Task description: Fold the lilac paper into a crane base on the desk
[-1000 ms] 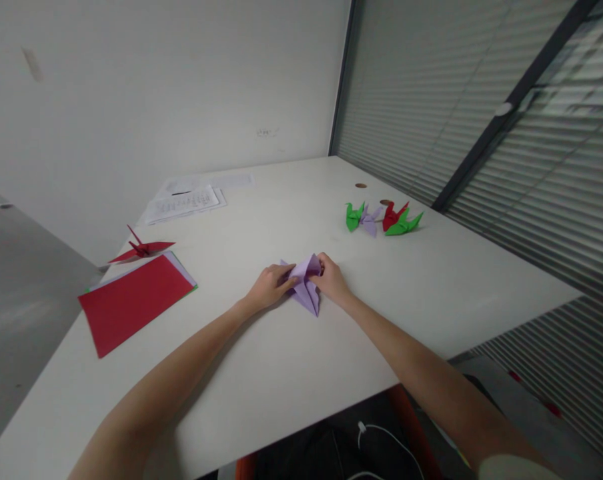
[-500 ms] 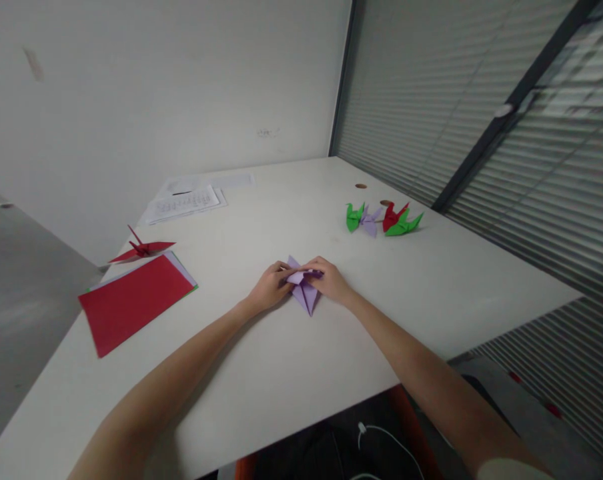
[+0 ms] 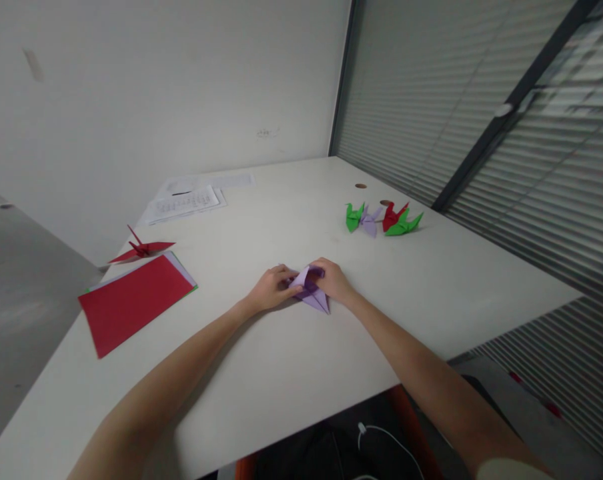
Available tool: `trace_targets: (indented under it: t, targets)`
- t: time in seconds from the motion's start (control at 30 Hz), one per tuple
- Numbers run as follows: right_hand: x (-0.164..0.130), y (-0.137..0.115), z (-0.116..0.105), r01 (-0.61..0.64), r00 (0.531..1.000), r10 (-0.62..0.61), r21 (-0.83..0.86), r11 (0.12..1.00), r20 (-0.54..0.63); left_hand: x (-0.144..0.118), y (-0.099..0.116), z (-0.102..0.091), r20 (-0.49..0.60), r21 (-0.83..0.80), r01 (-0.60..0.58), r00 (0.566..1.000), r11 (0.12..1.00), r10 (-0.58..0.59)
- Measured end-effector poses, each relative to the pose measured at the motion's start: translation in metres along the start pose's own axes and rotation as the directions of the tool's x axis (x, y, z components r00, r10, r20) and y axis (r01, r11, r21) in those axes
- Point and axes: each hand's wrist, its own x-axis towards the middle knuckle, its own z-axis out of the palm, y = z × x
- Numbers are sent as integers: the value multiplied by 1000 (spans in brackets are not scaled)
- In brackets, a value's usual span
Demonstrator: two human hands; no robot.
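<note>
A partly folded sheet of purple origami paper (image 3: 313, 297) is held between my two hands, low over the white table (image 3: 261, 373). My left hand (image 3: 271, 288) grips its left side, thumb on the near face. On the other side, my right hand (image 3: 333, 280) closes on the upper right of the paper. One flap stands up between the hands, and a pointed corner aims toward me and slightly right. My fingers cover parts of the paper's far edges.
Left on the table lie a stack of coloured sheets, red on top (image 3: 139, 303), and a red paper crane (image 3: 142, 249). Printed papers (image 3: 186, 202) rest farther back. Several folded cranes (image 3: 403, 223) stand at the right, near the window blinds (image 3: 406, 100).
The purple paper has turned, its near point swinging to the right. A flap that lay lower across the top now stands raised. Both hands have shifted only slightly.
</note>
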Motion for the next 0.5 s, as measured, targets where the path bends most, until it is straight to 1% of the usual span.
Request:
trace_targets:
  t: [0.13,0.27,0.33,0.43,0.5]
  targets:
    - [-2,-1,1,28,1000,-28,22,999,0,-1,0,1,-35,-77,30,999,997,-33]
    - [-2,-2,2,47,998,-48,49,998,28,2,-4,4,-42,-130,30,998,991,-36]
    - [-2,-2,2,33,998,-37,73,997,52,3,-8,4,-61,-164,84,994,983,-95]
    - [-1,-1,2,-11,997,0,139,990,80,4,-12,3,-57,-232,213,971,949,-232]
    - [1,1,1,-22,996,6,182,983,84,3,-12,2,-49,-263,229,967,937,-250]
